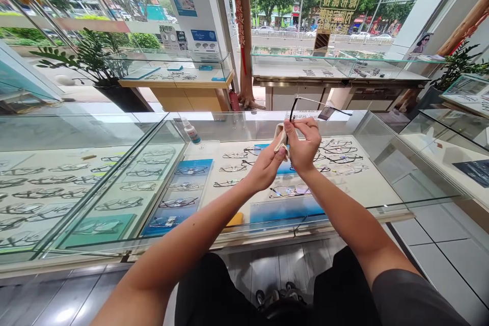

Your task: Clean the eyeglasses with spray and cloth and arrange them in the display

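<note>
Both my hands are raised close together over the glass display counter. My left hand [267, 165] is closed on a pale cloth [281, 137], its thumb pressed against the folds. Beside it on the right, my right hand [305, 145] pinches dark-framed glasses [293, 108], whose thin temple reaches up and out to the right. The cloth lies against the lower part of the glasses, and the lenses are mostly hidden by fingers and cloth. A spray bottle [191, 131] stands on the counter to the left of my hands.
Rows of glasses [49, 180] lie inside the glass counter [214, 125], some on blue trays [198, 175]. A yellow object [235, 219] is near its front edge. Further back are two more display cases [298, 67], a wooden trunk [244, 35] and a potted plant [93, 58].
</note>
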`<state>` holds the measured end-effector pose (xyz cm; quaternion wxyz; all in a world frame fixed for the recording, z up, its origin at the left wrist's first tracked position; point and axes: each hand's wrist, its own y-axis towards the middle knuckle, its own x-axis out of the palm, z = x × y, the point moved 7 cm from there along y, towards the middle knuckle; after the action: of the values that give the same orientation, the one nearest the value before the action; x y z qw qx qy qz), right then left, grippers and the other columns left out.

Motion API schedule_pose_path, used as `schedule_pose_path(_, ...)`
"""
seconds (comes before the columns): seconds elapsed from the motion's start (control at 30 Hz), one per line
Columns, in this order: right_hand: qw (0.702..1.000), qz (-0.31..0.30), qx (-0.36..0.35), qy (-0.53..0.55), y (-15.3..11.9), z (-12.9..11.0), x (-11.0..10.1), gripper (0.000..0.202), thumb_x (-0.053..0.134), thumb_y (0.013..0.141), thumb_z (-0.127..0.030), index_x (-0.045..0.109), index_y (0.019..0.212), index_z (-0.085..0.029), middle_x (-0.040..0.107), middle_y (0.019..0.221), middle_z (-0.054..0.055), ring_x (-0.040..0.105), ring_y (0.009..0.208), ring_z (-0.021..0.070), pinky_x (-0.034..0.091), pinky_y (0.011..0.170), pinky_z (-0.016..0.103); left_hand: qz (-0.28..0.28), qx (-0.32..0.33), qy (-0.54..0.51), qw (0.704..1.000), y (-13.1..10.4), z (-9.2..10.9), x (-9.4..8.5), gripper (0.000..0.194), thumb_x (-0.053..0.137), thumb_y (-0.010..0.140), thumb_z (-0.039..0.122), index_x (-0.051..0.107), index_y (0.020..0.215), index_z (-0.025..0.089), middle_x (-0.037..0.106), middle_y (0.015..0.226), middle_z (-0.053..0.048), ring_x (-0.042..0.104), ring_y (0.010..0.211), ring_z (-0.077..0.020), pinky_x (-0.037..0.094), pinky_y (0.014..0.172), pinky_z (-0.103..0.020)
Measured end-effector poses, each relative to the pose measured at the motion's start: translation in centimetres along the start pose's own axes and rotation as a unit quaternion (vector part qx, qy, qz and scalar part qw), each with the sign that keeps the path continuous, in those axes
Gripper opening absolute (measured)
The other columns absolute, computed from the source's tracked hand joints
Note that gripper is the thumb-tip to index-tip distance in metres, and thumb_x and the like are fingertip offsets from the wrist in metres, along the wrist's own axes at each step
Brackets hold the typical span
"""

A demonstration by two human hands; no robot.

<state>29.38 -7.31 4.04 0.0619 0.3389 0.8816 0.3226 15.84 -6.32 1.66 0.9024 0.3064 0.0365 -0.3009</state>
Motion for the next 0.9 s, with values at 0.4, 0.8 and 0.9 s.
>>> schedule_pose_path(0.4,0.993,0.005,0.082,0.083,0.3,1.4,0.4,0.037,0.081,0.09,-0.064,0.085,0.081,-0.028,0.069,0.084,0.003,0.063,0.087,0.0206,0.051,0.086,0.038,-0.021,0.065,0.117,0.991,-0.1,-1.2,-0.2,0.073,0.04,0.114,0.059,0.038,0.177,0.022,0.034,0.184,-0.015,0.029,0.173,-0.0306,0.02,0.143,-0.048)
schedule_pose_path(0.8,0.972,-0.024,0.166,0.165,3.1,2.9,-0.4,0.039,0.081,0.087,-0.068,0.084,0.086,-0.029,0.082,0.106,0.006,0.068,0.102,0.0223,0.054,0.089,0.04,0.091,-0.061,-0.004,0.994,1.3,-2.3,-5.4,0.059,0.064,0.102,0.07,0.08,0.127,0.019,0.082,0.123,-0.012,0.074,0.115,-0.0283,0.056,0.101,-0.038)
schedule_pose_path(0.9,0.961,-0.043,0.196,0.189,3.4,3.3,-0.2,0.04,0.083,0.084,-0.068,0.085,0.088,-0.029,0.082,0.108,0.005,0.068,0.102,0.0213,0.054,0.085,0.037,0.129,-0.148,-0.161,0.967,1.6,-4.5,-6.7,0.053,0.079,0.091,0.068,0.08,0.105,0.016,0.081,0.099,-0.009,0.074,0.097,-0.0234,0.059,0.088,-0.033)
